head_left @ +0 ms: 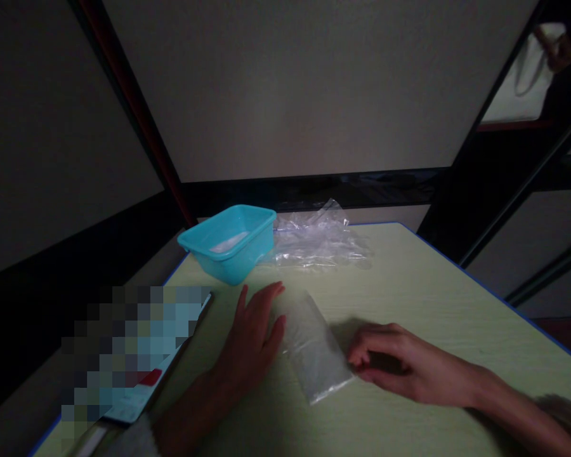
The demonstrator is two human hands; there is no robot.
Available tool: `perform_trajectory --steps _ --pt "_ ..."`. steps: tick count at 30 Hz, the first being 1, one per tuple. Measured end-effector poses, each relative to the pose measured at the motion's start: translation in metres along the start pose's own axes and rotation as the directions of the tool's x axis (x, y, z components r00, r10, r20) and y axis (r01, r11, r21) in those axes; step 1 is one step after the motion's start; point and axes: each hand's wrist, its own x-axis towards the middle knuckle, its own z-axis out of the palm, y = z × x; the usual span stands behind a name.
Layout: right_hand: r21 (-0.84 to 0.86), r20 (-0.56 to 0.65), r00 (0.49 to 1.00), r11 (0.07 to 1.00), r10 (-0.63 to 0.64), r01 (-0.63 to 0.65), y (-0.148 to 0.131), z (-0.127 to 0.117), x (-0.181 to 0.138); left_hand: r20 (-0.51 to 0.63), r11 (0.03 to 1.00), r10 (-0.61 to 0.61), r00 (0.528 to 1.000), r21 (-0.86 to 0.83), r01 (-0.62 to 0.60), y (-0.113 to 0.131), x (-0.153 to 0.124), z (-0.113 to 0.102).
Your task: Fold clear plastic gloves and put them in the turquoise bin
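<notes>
A small, flat clear plastic bag point(318, 355) lies on the pale table between my two hands. My right hand point(404, 365) is curled, with thumb and fingertips pinched together at the bag's lower right corner. On the other side, my left hand point(254, 330) is held open with its fingers apart, beside the bag's upper left edge and holding nothing. Whether its fingertips touch the plastic I cannot tell. Behind my left hand stands a turquoise plastic basket point(254, 254) with something white and flat inside. More crumpled clear plastic bags point(314, 244) lie to the right of the basket.
At the left edge of the pale table point(409, 285) lies a tablet-like device point(145, 381), its screen partly blurred out. A panelled wall point(290, 95) rises behind the table. A white bag point(528, 82) is at the upper right, beyond a dark frame.
</notes>
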Motion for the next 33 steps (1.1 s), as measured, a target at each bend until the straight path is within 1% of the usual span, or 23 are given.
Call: perform_trajectory --steps 2,4,6,8,10,13,16,19,22,25,28,30,33 --pt "-0.164 0.013 0.992 0.978 -0.124 0.125 0.003 0.001 0.000 -0.111 1.000 0.020 0.994 -0.021 -0.023 0.001 -0.002 -0.004" --pt "-0.321 0.024 0.972 0.919 -0.234 0.229 0.005 0.003 0.001 -0.189 0.996 0.065 0.980 -0.050 -0.076 0.003 -0.005 -0.007" --pt "-0.452 0.011 0.956 0.852 -0.292 0.265 0.005 0.005 0.002 -0.225 0.985 0.130 0.966 -0.081 -0.151 0.006 -0.009 -0.007" --pt "-0.532 -0.002 0.947 0.803 -0.320 0.270 0.003 0.008 0.002 -0.233 0.968 0.199 0.952 -0.105 -0.228 0.010 -0.012 -0.006" --pt "-0.581 0.005 0.937 0.762 -0.350 0.288 0.000 0.011 0.002 -0.225 0.951 0.253 0.941 -0.123 -0.285 0.014 -0.014 -0.005" --pt "-0.617 0.030 0.921 0.717 -0.388 0.323 -0.002 0.013 0.001 -0.174 0.933 0.292 0.940 -0.164 -0.320 0.020 -0.015 -0.004" --pt "-0.636 0.041 0.923 0.703 -0.382 0.319 -0.002 0.012 -0.001 -0.104 0.926 0.307 0.946 -0.196 -0.323 0.024 -0.014 -0.005" --pt "-0.657 0.042 0.924 0.687 -0.380 0.312 -0.002 0.012 -0.002 -0.092 0.929 0.303 0.949 -0.196 -0.315 0.024 -0.014 -0.004" --pt "-0.676 0.032 0.909 0.661 -0.416 0.326 -0.002 0.014 -0.002 -0.086 0.934 0.288 0.954 -0.193 -0.300 0.024 -0.014 -0.004" --pt "-0.696 0.050 0.899 0.631 -0.435 0.343 -0.002 0.016 -0.001 -0.056 0.942 0.290 0.955 -0.160 -0.296 0.026 -0.013 -0.006" --pt "-0.711 0.063 0.906 0.618 -0.419 0.335 -0.003 0.015 -0.001 -0.023 0.937 0.339 0.940 -0.081 -0.340 0.030 -0.014 -0.009" --pt "-0.718 0.043 0.909 0.619 -0.415 0.317 -0.005 0.014 0.000 0.003 0.928 0.372 0.928 -0.034 -0.372 0.033 -0.016 -0.011" --pt "-0.733 -0.020 0.908 0.624 -0.418 0.271 -0.009 0.012 0.002 0.051 0.924 0.381 0.923 0.018 -0.382 0.037 -0.020 -0.008"
